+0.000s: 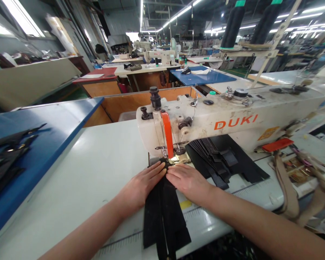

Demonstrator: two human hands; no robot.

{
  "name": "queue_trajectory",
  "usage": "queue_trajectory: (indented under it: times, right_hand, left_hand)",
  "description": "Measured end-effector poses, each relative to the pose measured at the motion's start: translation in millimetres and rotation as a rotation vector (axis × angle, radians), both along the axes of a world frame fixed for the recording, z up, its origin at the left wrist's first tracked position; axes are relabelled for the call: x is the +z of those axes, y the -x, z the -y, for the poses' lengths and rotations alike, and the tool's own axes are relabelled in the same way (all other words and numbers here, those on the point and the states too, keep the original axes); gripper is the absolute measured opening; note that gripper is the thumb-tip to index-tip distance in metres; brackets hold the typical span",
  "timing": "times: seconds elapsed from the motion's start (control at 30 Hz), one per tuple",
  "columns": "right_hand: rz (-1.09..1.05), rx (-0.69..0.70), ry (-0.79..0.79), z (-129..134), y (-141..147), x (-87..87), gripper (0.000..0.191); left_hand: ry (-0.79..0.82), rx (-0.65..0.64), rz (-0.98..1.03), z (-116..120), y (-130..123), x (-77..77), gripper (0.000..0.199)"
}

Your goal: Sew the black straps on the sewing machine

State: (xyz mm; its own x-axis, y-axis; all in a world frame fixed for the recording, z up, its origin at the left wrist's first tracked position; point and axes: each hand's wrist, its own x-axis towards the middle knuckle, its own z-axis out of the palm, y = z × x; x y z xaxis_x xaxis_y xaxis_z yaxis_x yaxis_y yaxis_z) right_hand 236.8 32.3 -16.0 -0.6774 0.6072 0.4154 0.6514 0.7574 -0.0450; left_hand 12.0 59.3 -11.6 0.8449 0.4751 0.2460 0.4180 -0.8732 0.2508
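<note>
Left hand [143, 183] and right hand [188, 182] — open, flat, side by side on black strips [162, 213] at a DUKI sewing machine [206, 122]

Left hand [142, 185] has passage leftward across the white table [70, 173] to the blue board [38, 133]. Sewing machine [233, 122] blocks forward reach; stacked black strips [222, 159] lie just right of right hand [189, 181].

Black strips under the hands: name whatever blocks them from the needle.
Nothing visible. The left hand and right hand rest on the black strips, at the presser foot of the DUKI sewing machine. The stacked black pieces lie aside, to the right.
</note>
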Motion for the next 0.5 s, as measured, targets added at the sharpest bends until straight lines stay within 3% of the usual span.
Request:
queue_trajectory:
  times: [0.37,0.5]
  right_hand:
    - [0.029,-0.009,0.072,-2.1,0.7,0.1,0.01]
    - [0.039,0.003,0.098,3.2,-1.9,4.6,0.014]
  left_hand:
    - [0.014,0.018,-0.044,-3.1,-2.2,2.2,0.06]
    - [0.003,0.042,-0.071,18.9,-2.2,8.1,0.076]
